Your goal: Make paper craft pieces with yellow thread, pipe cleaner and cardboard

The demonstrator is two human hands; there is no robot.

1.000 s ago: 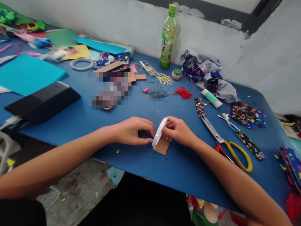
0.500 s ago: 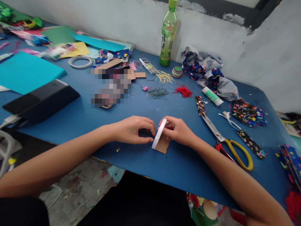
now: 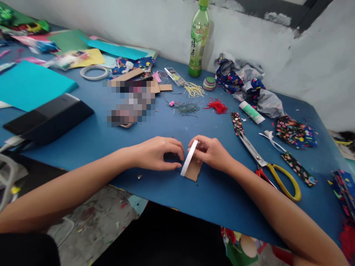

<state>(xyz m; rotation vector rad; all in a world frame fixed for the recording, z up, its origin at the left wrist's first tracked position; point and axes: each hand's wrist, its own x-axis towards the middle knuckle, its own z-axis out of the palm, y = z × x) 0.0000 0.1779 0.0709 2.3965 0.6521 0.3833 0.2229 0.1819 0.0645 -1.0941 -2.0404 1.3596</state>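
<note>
Near the table's front edge, my right hand (image 3: 212, 151) grips a small brown cardboard piece (image 3: 193, 170) between thumb and fingers. A white strip (image 3: 189, 158) runs along the cardboard's left edge, its upper end by my right fingertips. My left hand (image 3: 162, 153) is curved just left of the strip, thumb and fingers apart with a gap between them, and nothing shows in it. Its fingertips come close to the strip; whether they touch it I cannot tell.
Scissors (image 3: 259, 160), a patterned fabric strip (image 3: 298, 168) and a glue tube (image 3: 252, 112) lie right. Red threads (image 3: 217, 106), a green bottle (image 3: 199, 40) and crumpled fabric (image 3: 241, 77) are behind. A black device (image 3: 48, 118), blue paper (image 3: 33, 85) and tape roll (image 3: 94, 72) lie left.
Both hands hold nearly the same pose. The cardboard with its white strip has shifted very slightly to the right with my right hand.
</note>
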